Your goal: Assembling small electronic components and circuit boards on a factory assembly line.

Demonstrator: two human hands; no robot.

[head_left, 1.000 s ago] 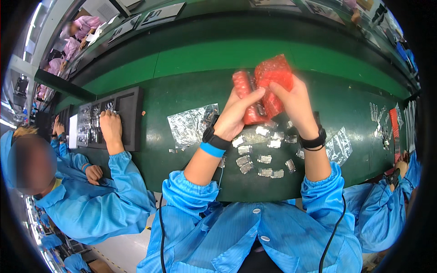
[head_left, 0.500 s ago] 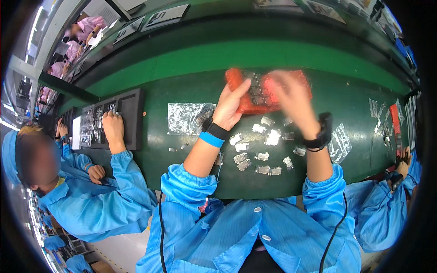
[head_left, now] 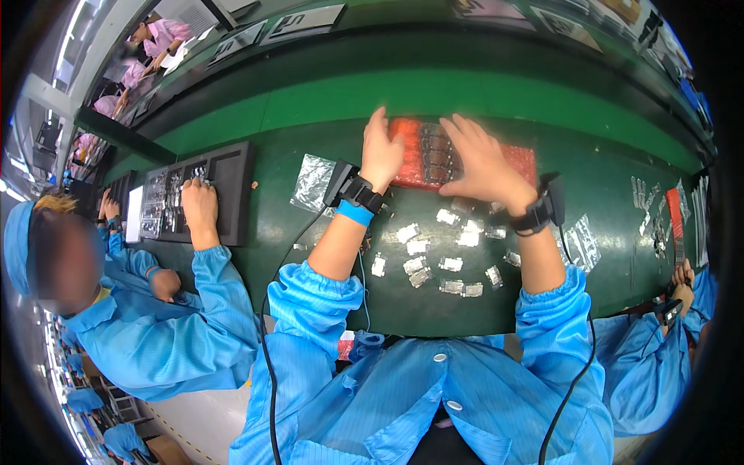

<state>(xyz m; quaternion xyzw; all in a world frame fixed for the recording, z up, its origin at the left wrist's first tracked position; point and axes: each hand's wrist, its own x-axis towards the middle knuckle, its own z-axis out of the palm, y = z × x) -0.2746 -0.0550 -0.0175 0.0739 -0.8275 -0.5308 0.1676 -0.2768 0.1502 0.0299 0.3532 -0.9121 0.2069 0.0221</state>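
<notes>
Red bubble-wrap sheet (head_left: 518, 160) holding dark rectangular parts (head_left: 437, 150); left hand (head_left: 382, 157) at 9 o'clock, thumb off fingers; right hand (head_left: 487, 164) at 3, fingers spread.

1. To my left I record a co-worker (head_left: 170, 333) in blue workwear and a blue cap, one hand at a black compartmented tray (head_left: 242, 194) containing small parts.
2. Upper left, I observe people in pink tops (head_left: 168, 35).
3. Ahead of me, flat panels (head_left: 302, 25) lie on a raised shelf (head_left: 395, 39).
4. On the green counter (head_left: 608, 174), far to my right, a narrow red strip (head_left: 675, 213) lies near loose metallic pieces (head_left: 659, 242).
5. At my right, another blue-clad co-worker (head_left: 643, 376).
</notes>
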